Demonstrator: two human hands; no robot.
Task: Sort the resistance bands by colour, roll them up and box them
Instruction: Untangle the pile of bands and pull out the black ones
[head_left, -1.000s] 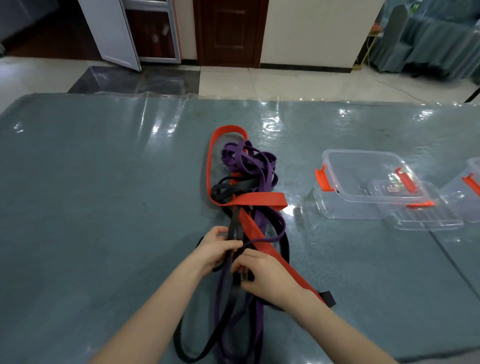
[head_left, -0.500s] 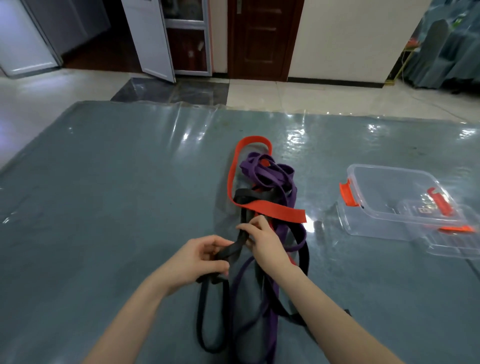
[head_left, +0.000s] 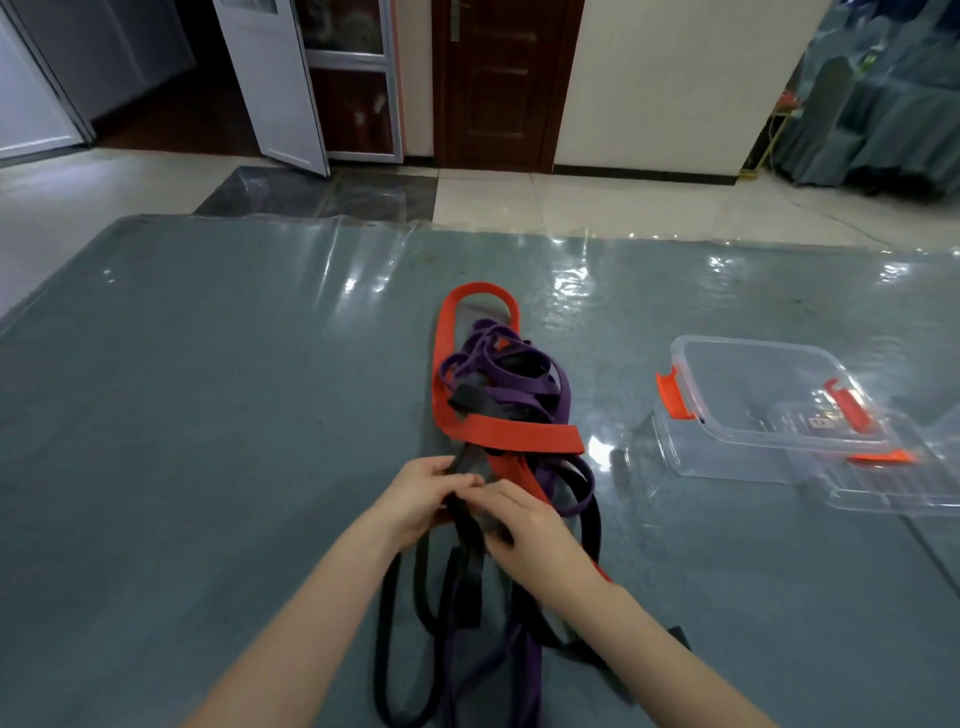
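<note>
Both hands, left (head_left: 415, 499) and right (head_left: 524, 530), seemingly pinch a black band (head_left: 467, 551) trailing lengthwise toward the person.

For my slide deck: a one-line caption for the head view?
Both hands, left and right, grip a black band in a tangle with red and purple bands beside an open box.
</note>
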